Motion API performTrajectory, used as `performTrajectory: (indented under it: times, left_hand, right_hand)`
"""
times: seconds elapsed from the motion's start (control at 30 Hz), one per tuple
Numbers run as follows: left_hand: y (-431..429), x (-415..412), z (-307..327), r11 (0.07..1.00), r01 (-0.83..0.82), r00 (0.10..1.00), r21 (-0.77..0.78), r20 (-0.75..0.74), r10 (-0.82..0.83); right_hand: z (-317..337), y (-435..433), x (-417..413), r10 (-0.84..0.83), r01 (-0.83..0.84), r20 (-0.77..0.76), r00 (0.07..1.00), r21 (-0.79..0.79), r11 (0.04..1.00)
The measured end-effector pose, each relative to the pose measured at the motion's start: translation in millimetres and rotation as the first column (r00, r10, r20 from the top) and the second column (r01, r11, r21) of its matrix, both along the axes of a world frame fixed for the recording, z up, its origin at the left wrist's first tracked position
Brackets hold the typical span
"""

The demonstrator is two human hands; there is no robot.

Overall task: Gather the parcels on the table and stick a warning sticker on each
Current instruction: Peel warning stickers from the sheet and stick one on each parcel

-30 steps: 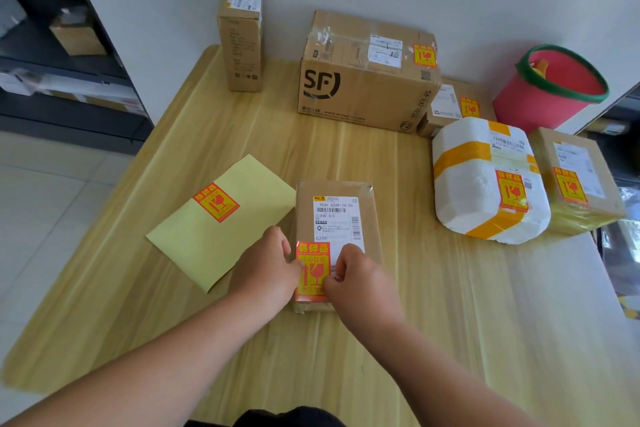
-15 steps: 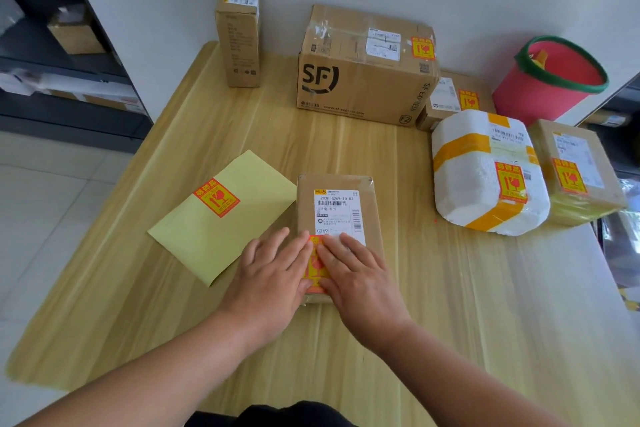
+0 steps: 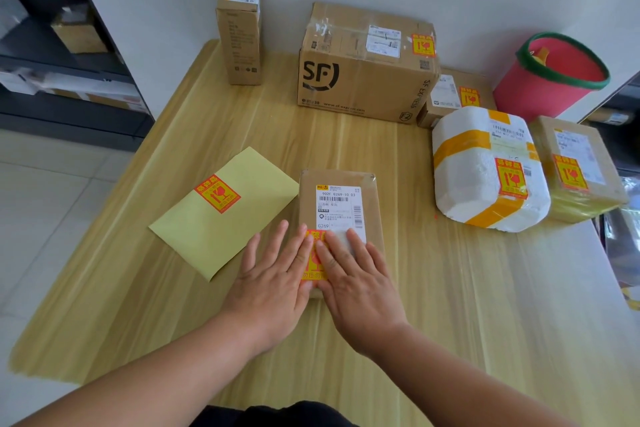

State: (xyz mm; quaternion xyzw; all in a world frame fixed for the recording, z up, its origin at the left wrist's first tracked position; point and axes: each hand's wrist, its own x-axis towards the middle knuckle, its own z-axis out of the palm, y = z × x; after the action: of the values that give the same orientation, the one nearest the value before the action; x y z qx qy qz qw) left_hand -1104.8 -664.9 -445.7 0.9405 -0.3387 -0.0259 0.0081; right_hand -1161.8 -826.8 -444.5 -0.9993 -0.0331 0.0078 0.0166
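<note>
A flat brown parcel (image 3: 341,180) with a white label lies in front of me on the wooden table (image 3: 450,288). A red and yellow warning sticker (image 3: 314,262) sits on its near end. My left hand (image 3: 273,277) and my right hand (image 3: 356,274) lie flat side by side, fingers straight, pressing on the sticker and parcel. The sticker shows only between the hands. A yellow backing sheet (image 3: 225,218) with one sticker (image 3: 217,193) on it lies to the left of the parcel.
A tall narrow box (image 3: 239,31) stands at the back left. The big SF carton (image 3: 363,62), a small box (image 3: 450,97), a white foam parcel (image 3: 485,170) and a taped brown parcel (image 3: 578,166) carry stickers. A red bin (image 3: 550,80) stands at the back right.
A second ago both hands pinched the sticker's edges with curled fingers. Since then the fingers have flattened and spread, pressing the sticker down onto the parcel.
</note>
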Motion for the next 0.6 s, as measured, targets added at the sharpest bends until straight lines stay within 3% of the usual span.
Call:
performTrajectory:
  times: [0.13,0.33,0.6]
  left_hand:
    - [0.3,0.1,1.1,1.0,-0.006,1.0,0.005,0.001,0.006]
    - [0.5,-1.0,4.1,0.999,-0.045,0.999,0.029,-0.008,0.045]
    - [-1.8,2.2,10.5,0.995,-0.09,0.984,0.036,-0.154,0.094]
  right_hand:
    - [1.3,3.7,0.5,-0.013,0.014,0.027,1.0,-0.006,1.0]
    - [-3.3,-0.5,-11.2,0.154,-0.156,0.068,0.986,0.02,0.988]
    - [0.7,-6.7,-4.4,0.119,-0.121,0.027,0.993,0.1,0.988]
